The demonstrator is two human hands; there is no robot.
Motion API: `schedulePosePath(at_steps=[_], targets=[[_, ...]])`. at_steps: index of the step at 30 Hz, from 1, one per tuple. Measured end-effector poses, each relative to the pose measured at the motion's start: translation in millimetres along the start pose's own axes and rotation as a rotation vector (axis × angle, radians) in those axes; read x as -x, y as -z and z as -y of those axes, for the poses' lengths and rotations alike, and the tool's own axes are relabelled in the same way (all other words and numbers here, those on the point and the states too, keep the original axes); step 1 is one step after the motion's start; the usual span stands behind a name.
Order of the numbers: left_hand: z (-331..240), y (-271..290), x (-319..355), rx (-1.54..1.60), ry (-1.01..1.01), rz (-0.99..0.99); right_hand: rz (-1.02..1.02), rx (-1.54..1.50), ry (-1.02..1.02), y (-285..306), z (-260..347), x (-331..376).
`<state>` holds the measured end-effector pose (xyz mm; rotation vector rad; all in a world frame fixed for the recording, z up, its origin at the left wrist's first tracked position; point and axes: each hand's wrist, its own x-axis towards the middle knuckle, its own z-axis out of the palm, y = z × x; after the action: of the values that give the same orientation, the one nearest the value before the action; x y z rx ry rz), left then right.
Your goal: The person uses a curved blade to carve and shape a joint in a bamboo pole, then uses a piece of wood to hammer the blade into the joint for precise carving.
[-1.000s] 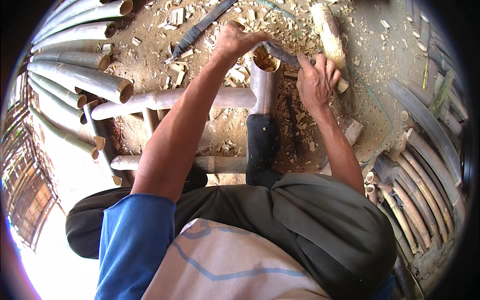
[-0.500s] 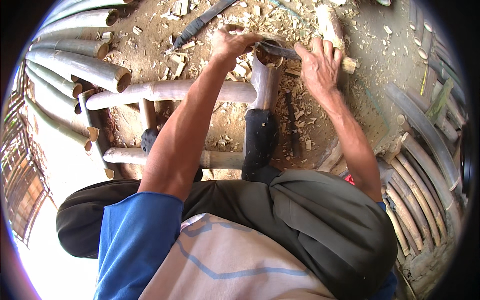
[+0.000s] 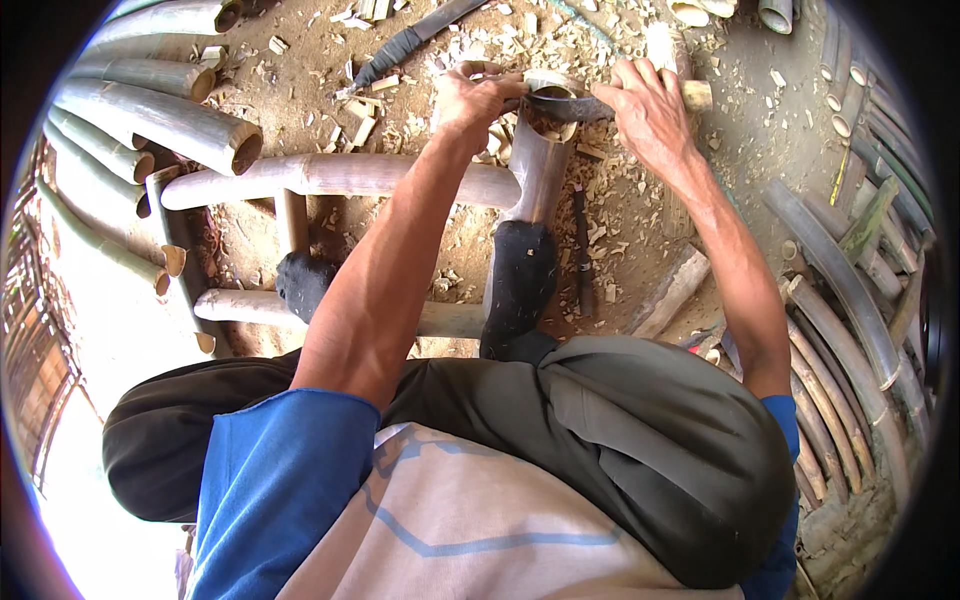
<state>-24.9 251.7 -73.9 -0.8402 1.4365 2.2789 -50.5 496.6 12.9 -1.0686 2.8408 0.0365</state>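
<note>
The dark curved knife (image 3: 578,107) lies left to right across the mouth of the bamboo tube (image 3: 541,175), between our hands. Our right hand (image 3: 652,112) is wrapped around it; our left hand (image 3: 472,103) meets its hidden tip, whether pinching or merely touching we cannot tell.

- A blade (image 3: 578,107) lies across a bamboo tube (image 3: 541,172) — between left hand (image 3: 470,103) and right hand (image 3: 648,112).
- Poles (image 3: 165,120) lie far left — split bamboo (image 3: 843,268), far right.
</note>
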Motion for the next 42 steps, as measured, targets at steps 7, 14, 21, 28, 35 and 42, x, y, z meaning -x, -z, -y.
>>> schedulePosePath(at_steps=[7, 14, 21, 28, 35, 42], targets=[[-44, -3, 49, -0.095, -0.114, -0.144, 0.048, -0.168, -0.064, 29, -15, 5], [-14, 7, 136, -1.136, -0.171, -0.111, 0.207, -2.076, -0.703, 60, 34, 45], [4, -7, 131, -1.142, -0.198, -0.107, 0.81, -2.104, -0.966, 60, 45, 41], [10, -12, 125, -1.169, -0.226, -0.205, 0.873, -2.225, -1.012, 36, 38, 41], [9, -28, 113, -1.254, -0.068, -0.269, 0.763, -2.239, -1.014, 26, 39, 41], [18, -13, 119, -1.152, -0.225, -0.246, 0.786, -2.236, -1.087, 38, 47, 41]])
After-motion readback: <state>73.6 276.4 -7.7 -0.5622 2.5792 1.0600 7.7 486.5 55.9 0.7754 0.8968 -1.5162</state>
